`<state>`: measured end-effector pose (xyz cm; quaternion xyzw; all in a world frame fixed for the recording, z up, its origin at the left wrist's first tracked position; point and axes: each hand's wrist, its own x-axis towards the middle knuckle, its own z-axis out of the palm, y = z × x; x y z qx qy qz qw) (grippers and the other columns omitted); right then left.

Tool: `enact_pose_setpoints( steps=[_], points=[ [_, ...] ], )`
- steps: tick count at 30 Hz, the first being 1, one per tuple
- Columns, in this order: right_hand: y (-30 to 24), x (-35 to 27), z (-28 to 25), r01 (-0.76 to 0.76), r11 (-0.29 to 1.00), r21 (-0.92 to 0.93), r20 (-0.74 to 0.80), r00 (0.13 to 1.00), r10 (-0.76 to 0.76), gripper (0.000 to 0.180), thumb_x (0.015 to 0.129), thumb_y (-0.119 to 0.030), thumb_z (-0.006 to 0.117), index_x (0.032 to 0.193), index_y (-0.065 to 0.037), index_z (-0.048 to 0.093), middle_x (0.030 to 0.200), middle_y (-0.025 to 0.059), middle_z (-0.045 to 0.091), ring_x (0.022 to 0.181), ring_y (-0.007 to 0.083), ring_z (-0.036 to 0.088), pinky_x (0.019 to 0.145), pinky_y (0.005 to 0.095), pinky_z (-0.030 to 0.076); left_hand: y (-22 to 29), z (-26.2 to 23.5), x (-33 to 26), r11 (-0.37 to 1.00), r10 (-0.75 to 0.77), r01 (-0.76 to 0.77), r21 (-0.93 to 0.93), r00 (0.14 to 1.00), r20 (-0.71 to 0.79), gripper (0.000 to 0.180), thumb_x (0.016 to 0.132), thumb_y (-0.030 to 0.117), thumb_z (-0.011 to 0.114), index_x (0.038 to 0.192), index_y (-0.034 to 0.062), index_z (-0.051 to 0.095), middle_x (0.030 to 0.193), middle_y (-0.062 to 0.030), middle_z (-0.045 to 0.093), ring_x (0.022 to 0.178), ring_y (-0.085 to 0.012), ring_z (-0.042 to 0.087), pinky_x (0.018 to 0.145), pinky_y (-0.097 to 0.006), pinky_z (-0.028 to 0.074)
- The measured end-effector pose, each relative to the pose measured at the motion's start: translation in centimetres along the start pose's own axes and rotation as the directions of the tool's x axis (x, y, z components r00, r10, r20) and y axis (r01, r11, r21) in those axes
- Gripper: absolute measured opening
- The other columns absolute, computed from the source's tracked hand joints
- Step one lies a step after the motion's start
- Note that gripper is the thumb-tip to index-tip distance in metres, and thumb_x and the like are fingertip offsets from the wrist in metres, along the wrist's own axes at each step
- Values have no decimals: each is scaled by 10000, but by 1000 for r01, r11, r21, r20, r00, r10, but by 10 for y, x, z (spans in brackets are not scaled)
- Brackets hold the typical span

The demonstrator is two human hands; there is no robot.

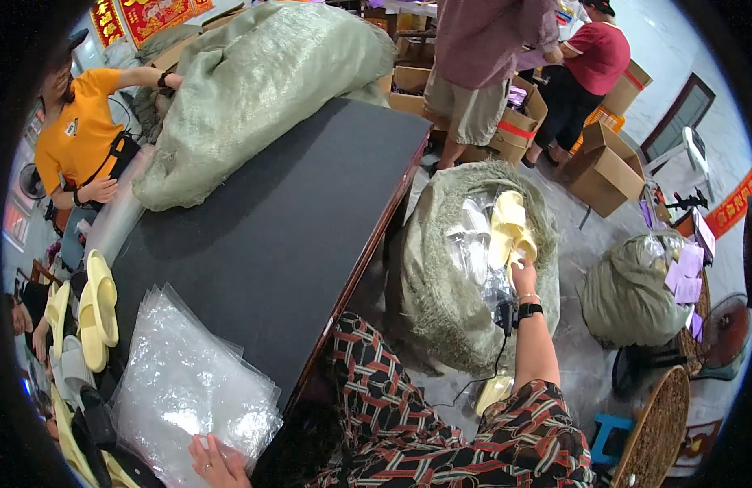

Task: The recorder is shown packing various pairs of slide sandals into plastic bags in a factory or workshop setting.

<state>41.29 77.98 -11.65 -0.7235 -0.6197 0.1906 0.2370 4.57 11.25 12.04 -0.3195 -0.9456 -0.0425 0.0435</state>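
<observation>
My left hand (217, 464) lies with its fingers spread on a stack of clear plastic bags (193, 374) at the near left of the dark table. On the right, my right hand (524, 278) reaches into an open woven sack (441, 301) on the floor. Its fingers close on the near end of a pale yellow slipper (520, 244); the fingertips are partly hidden. Another yellow slipper (508, 210) lies just beyond, and grey slippers (473, 236) in clear wrapping are beside it in the sack.
Several yellow slippers (102, 297) line the left edge of the table (270, 211). A bulging woven sack (262, 81) covers its far end, where a person in orange (91, 130) stands. Cartons (603, 171), a second floor sack (632, 293) and a fan (725, 333) stand right.
</observation>
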Motion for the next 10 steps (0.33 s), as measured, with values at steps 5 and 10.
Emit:
enact_pose_setpoints(
  steps=[5, 10],
  points=[
    [-11, 49, 22, 57, 998, -5, 15, 998, -57, 360, 846, -313, 649, 1046, -20, 708, 1044, 258, 690, 1015, 365, 663, 868, 434, 512, -15, 4, 0, 996, -85, 85, 5, 995, 58, 549, 989, 371, 495, 1479, 132, 427, 1540, -186, 353, 1438, -412, 265, 1137, -611, 178],
    [-140, 38, 55, 460, 840, 287, -77, 885, -459, 295, 840, -79, 567, 1103, -75, 699, 995, 111, 730, 869, 202, 685, 770, 347, 541, 10, -23, 18, 956, -268, 287, -58, 939, 216, 618, 900, 449, 604, 1430, 155, 482, 1552, -191, 323, 1441, -440, 243, 1120, -688, 57]
  ],
)
